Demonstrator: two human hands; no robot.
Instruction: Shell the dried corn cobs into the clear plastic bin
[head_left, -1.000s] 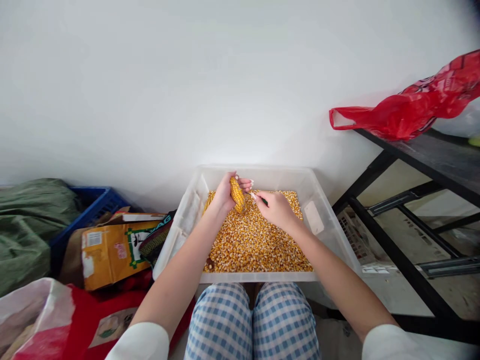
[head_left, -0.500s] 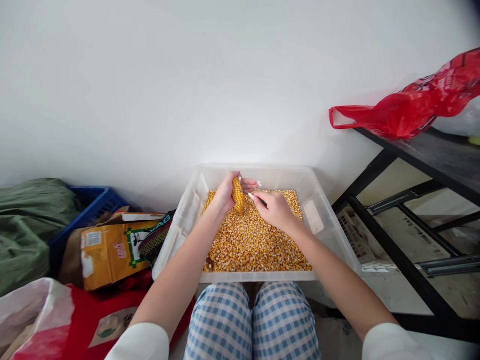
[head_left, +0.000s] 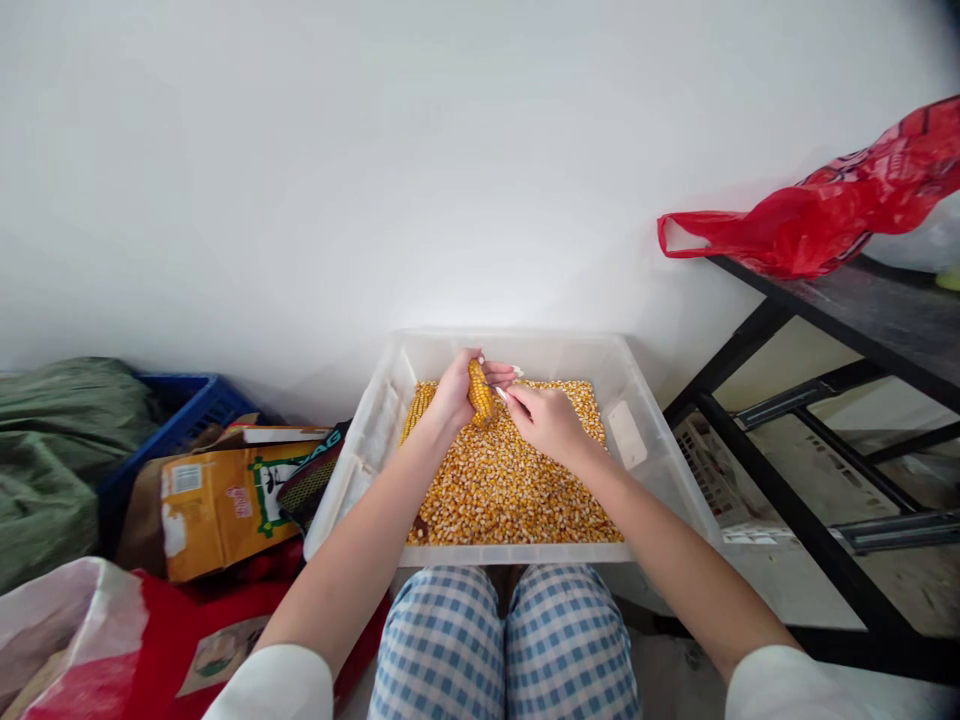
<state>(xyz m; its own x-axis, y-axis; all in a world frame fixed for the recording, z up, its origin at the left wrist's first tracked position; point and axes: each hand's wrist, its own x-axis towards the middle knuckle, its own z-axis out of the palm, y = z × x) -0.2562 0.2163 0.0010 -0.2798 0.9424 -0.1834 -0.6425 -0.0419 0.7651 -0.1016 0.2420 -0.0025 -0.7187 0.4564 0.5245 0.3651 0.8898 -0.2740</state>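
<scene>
An ear of corn (head_left: 481, 393) with yellow kernels lies upright across the palm of my left hand (head_left: 454, 390). My left thumb holds it while the fingers extend behind it to the right. Close to the ear's right side is my right hand (head_left: 550, 422), its fingers curled and thumb and forefinger pinched; whatever may be between them is too small to make out. Below both hands, loose corn kernels (head_left: 510, 490) cover the floor of a translucent plastic bin (head_left: 664, 490). Another ear of corn (head_left: 417, 408) rests at the bin's left side, partly behind my left forearm.
A white wall stands right behind the bin. To the left are a yellow cardboard box (head_left: 217, 505), a blue crate (head_left: 169, 425) and a red-and-white bag (head_left: 112, 640). On the right, a black metal-framed table (head_left: 806, 430) carries a red plastic bag (head_left: 795, 230).
Both hands have shifted very slightly, with the ear of corn moving a little right and down. More of the second ear shows at the bin's left side.
</scene>
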